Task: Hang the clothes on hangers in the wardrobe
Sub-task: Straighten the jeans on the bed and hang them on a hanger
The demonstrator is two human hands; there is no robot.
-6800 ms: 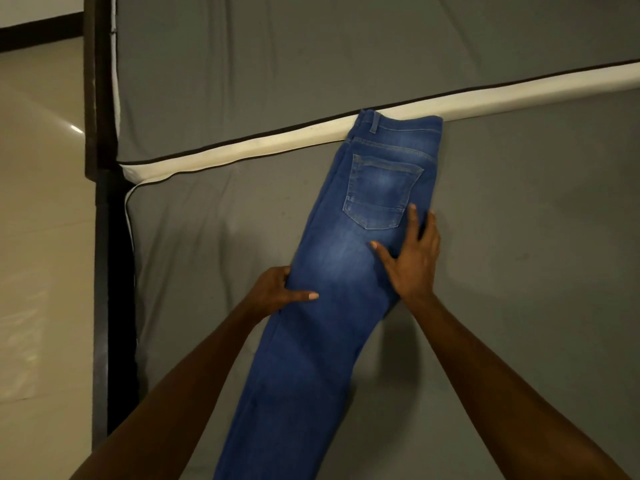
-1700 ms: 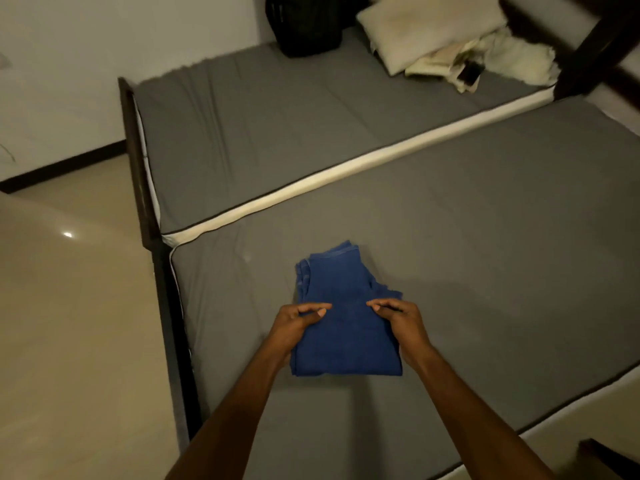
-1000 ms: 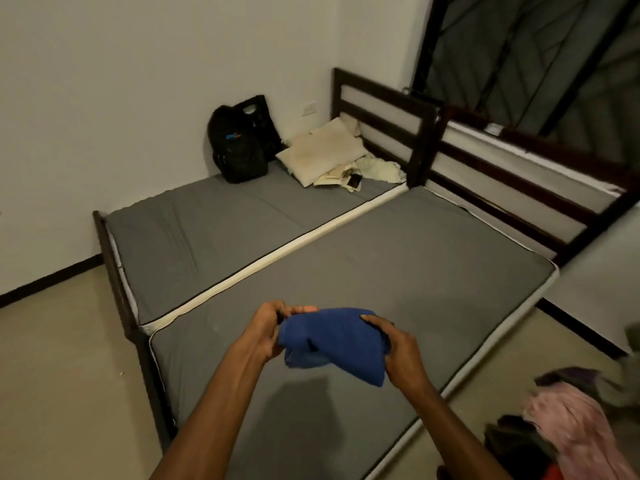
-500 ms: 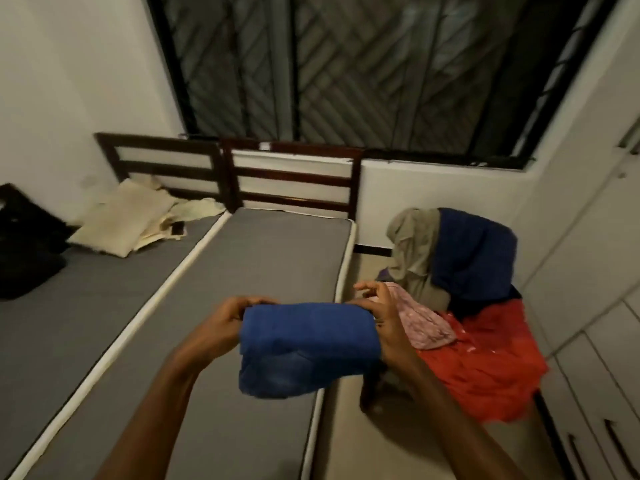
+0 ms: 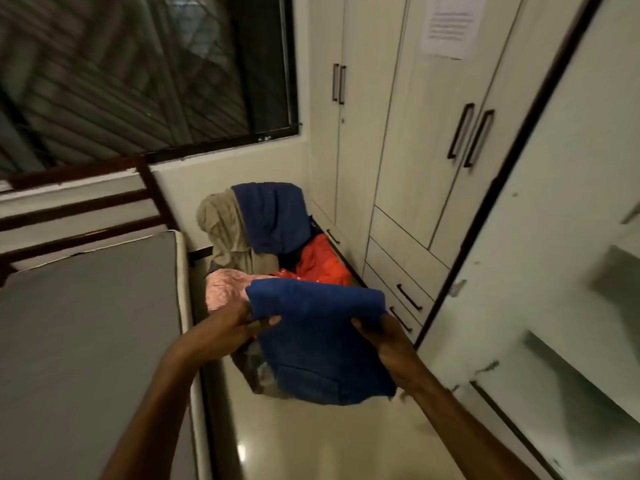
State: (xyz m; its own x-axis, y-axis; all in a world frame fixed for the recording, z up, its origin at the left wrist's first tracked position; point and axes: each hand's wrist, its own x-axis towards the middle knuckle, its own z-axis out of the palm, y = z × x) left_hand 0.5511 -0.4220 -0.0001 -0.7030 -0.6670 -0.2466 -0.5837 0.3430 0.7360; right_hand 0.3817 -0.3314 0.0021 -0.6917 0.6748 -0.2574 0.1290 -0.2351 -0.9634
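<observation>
Both hands hold folded blue jeans in air before wardrobe: left hand grip pinching left edge, right hand grip curled round right edge; clothes pile beside wardrobe

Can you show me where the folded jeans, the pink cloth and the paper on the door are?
folded jeans (image 5: 322, 344), head view, middle of the blue fold
pink cloth (image 5: 223, 289), head view, its left part
paper (image 5: 450, 24), head view, sheet's centre
</observation>
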